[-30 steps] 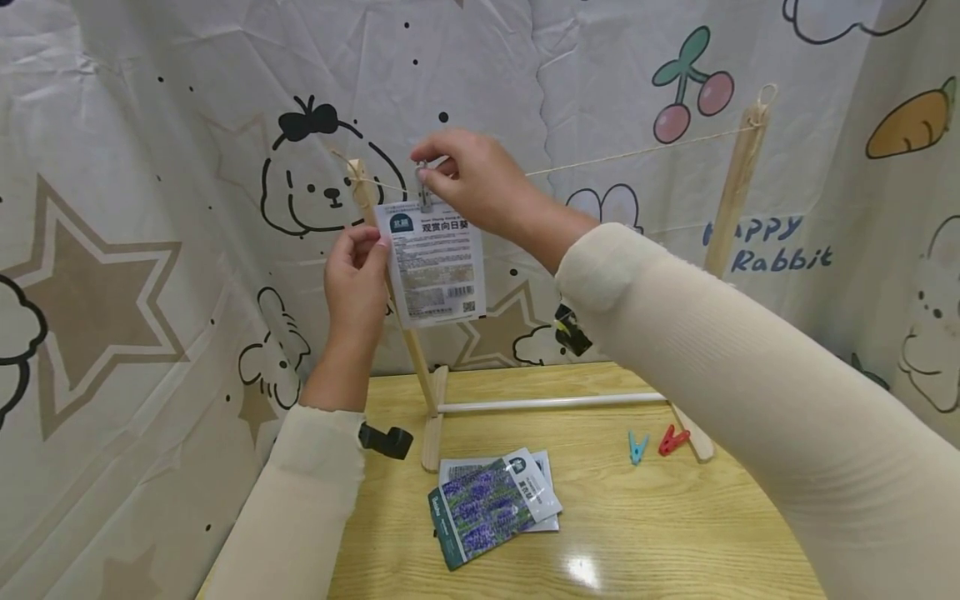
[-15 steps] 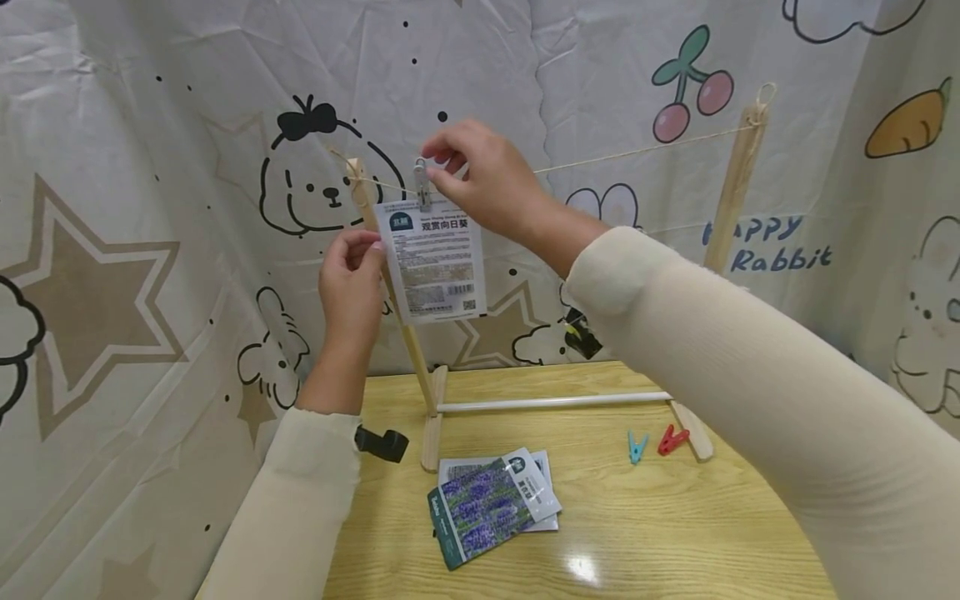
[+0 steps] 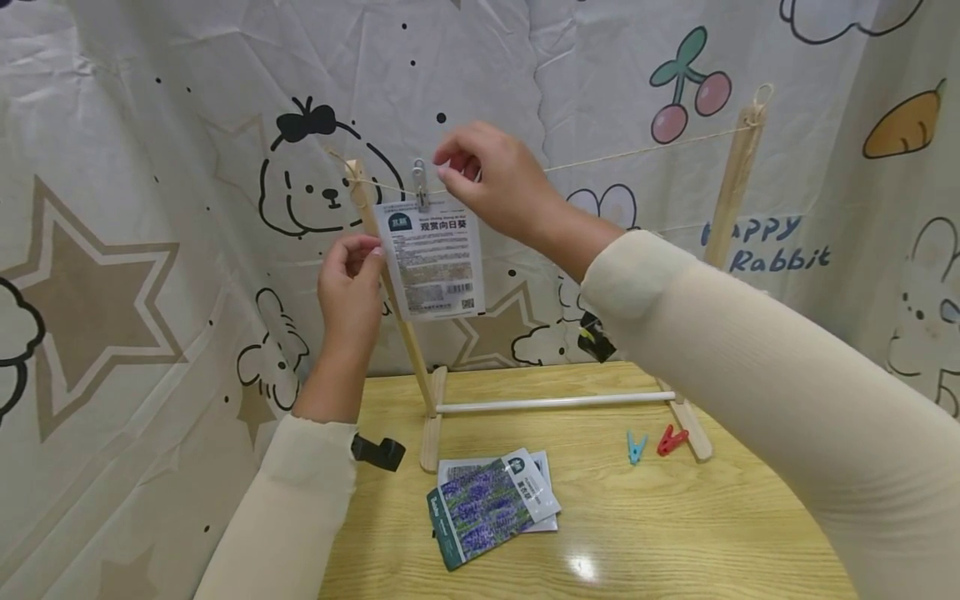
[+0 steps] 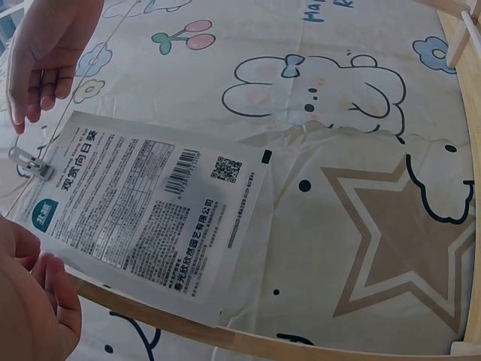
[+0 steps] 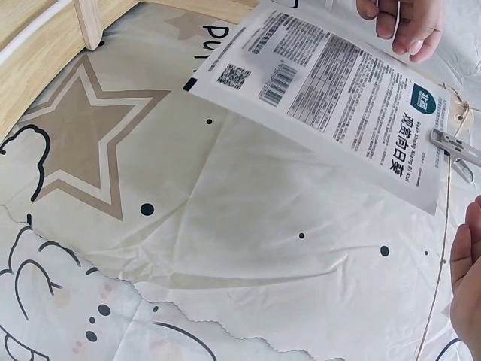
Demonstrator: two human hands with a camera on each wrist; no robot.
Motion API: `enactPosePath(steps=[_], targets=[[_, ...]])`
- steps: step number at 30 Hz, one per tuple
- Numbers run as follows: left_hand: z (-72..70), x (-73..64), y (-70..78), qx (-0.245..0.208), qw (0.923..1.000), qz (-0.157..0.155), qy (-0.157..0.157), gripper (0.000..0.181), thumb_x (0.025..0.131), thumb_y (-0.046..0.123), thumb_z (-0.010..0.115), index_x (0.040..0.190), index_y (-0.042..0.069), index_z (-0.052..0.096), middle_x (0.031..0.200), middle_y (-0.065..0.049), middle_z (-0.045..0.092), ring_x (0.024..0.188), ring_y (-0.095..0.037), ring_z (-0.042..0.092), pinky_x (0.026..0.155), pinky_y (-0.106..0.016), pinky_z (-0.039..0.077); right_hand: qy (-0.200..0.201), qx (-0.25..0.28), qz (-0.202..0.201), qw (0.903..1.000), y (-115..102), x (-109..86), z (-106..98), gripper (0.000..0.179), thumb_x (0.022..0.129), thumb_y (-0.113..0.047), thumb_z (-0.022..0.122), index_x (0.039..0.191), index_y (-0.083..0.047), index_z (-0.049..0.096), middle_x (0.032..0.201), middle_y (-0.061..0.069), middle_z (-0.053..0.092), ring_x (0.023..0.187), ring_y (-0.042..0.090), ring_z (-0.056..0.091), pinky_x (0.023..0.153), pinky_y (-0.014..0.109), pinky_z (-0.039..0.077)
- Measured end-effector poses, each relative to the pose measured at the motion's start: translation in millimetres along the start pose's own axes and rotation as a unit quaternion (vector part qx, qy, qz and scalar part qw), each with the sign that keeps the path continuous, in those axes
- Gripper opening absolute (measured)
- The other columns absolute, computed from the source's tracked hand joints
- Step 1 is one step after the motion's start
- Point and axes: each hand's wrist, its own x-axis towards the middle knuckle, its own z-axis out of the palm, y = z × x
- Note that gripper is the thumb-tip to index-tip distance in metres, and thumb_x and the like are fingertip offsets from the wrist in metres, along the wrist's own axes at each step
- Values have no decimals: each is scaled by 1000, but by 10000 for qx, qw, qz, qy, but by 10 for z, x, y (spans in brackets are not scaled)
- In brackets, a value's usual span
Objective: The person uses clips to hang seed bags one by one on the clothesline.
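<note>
A white seed packet, its printed back facing me, hangs from the string by a small silvery clip. My left hand is at the packet's left edge, fingers loosely bent; the left wrist view shows the fingertips right beside that edge. My right hand is just right of the clip, apart from it, thumb and fingers bent with nothing between them. In the right wrist view the clip grips the packet's top edge at the string.
The string runs between a left wooden post and a right wooden post, joined low by a white rod. On the table lie a packet picturing purple flowers over another packet, a blue clothespin and a red clothespin.
My right hand has let go of the clip and moved right, away from it. My left hand has eased slightly left off the packet's edge. The packet stays hanging.
</note>
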Motion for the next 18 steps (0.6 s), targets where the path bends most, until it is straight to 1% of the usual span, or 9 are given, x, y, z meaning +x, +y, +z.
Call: enactPosePath(steps=[9, 14, 18], targets=[[-5, -69, 23, -39, 9998, 22, -214, 10, 101, 14, 58, 110, 11, 63, 96, 4, 57, 86, -11, 53, 75, -23, 44, 75, 13, 49, 10000, 20, -82, -39, 18, 102, -18, 59, 111, -5, 69, 104, 6, 64, 88, 14, 57, 80, 22, 47], [11, -85, 46, -138, 9995, 12, -272, 9, 100, 13, 58, 108, 11, 63, 93, 4, 57, 84, -10, 52, 76, -26, 45, 80, 57, 27, 9999, 27, -115, -64, 18, 102, -18, 59, 110, -5, 69, 102, 7, 64, 88, 14, 57, 80, 23, 48], [22, -106, 62, -124, 9994, 0, -334, 8, 100, 13, 58, 107, 12, 62, 92, 5, 56, 83, -10, 53, 77, -28, 46, 81, 163, 68, 9998, 58, -141, -87, 18, 102, -18, 60, 109, -5, 69, 103, 7, 64, 88, 14, 58, 81, 23, 49]])
